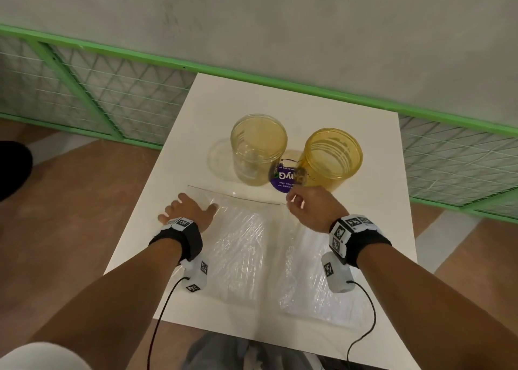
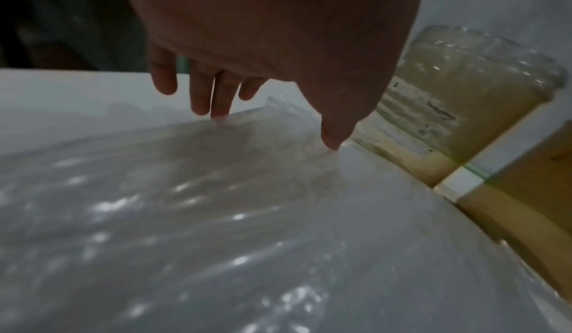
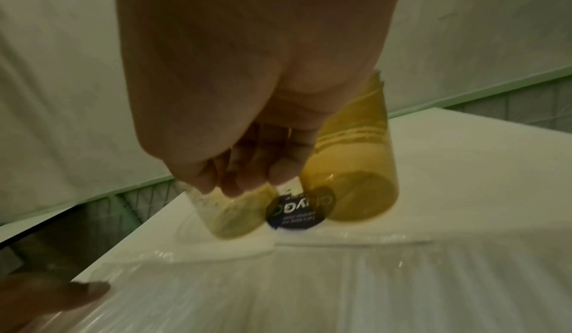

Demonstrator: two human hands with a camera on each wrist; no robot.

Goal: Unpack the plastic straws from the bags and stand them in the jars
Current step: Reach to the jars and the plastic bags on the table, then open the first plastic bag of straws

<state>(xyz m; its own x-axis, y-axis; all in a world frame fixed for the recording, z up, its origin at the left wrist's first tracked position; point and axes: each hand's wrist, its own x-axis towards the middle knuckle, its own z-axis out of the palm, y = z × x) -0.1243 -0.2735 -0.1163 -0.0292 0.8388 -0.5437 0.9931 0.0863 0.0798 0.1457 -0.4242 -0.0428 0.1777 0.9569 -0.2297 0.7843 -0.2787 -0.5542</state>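
Observation:
Two clear bags of straws lie side by side on the white table (image 1: 364, 145). My left hand (image 1: 190, 207) (image 2: 275, 128) presses flat with straight fingers on the top left corner of the left bag (image 1: 238, 246) (image 2: 216, 216). My right hand (image 1: 294, 200) (image 3: 247, 179) hovers with curled fingers over that bag's top right end; nothing shows between them. The right bag (image 1: 311, 280) (image 3: 433, 277) lies under my right wrist. Behind the bags stand a pale clear jar (image 1: 259, 148) (image 2: 464, 98) and an amber jar (image 1: 332, 156) (image 3: 356, 179), both upright and without lids.
A round purple sticker (image 1: 283, 179) (image 3: 298, 213) lies on the table between the jars. A green mesh fence (image 1: 112, 95) runs behind the table along a grey wall. Brown floor lies to either side. Black cables (image 1: 367, 313) hang from both wrist cameras.

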